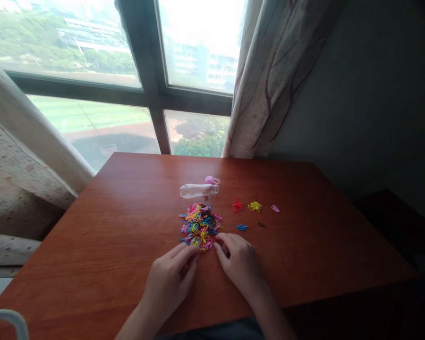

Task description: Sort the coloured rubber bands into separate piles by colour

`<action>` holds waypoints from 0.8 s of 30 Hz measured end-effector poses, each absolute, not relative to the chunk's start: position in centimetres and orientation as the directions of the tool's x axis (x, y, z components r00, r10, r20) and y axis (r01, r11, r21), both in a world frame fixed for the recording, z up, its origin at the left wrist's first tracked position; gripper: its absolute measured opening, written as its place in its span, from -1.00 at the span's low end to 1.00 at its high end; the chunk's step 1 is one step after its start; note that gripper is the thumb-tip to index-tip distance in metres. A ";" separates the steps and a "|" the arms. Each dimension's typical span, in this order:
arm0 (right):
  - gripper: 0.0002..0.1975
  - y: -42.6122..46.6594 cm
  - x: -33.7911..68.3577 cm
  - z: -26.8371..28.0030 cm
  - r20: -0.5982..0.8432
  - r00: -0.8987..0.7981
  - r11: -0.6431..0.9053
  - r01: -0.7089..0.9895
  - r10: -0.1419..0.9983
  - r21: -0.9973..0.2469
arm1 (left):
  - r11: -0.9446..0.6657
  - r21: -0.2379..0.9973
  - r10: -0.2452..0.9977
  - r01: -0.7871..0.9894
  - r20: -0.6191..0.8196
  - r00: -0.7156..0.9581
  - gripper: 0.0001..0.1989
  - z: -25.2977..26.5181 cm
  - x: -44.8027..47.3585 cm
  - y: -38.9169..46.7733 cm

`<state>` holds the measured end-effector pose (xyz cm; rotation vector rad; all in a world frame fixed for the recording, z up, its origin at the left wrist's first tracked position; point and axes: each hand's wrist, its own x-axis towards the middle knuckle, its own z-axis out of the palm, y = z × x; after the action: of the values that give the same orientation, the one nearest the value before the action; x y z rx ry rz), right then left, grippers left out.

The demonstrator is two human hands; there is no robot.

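Observation:
A heap of small multicoloured rubber bands lies on the wooden table in front of me. My left hand is at the heap's near left edge, its fingertips touching the bands and its thumb a little apart below them. At the near right edge is my right hand, with fingers curled and thumb and forefinger close together; whatever is between them is too small to make out. Right of the heap lie separate groups: red bands, yellow bands, pink bands, blue bands and a black band.
Behind the heap a clear plastic bottle lies on its side, with a pink cap with a loop beside its neck. The brown table reaches to the window and curtains. A pale curved bar shows at lower left.

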<state>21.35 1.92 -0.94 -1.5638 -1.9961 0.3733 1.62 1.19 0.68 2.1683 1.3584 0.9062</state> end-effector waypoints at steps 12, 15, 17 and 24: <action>-0.93 1.6 20.9 -0.5 0.278 -0.216 0.336 0.789 0.936 -0.515 | -0.386 0.642 0.923 0.663 0.270 0.275 -0.82 0.4 1.6 1.3; -0.95 1.4 20.6 -0.3 0.254 -0.223 0.326 0.796 0.941 -0.509 | -0.388 0.639 0.922 0.664 0.270 0.279 -0.83 0.4 1.5 1.3; -0.91 1.4 20.6 -0.3 0.239 -0.217 0.312 0.804 0.946 -0.507 | -0.392 0.640 0.920 0.661 0.273 0.280 -0.82 0.4 1.5 1.2; -0.94 1.5 20.6 -0.4 0.263 -0.222 0.328 0.806 0.939 -0.493 | -0.390 0.637 0.921 0.665 0.253 0.297 -0.82 0.3 1.5 1.2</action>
<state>20.64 1.47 -0.42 -1.5293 -2.0857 0.3416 1.53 1.21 0.32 2.1584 1.4167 0.8393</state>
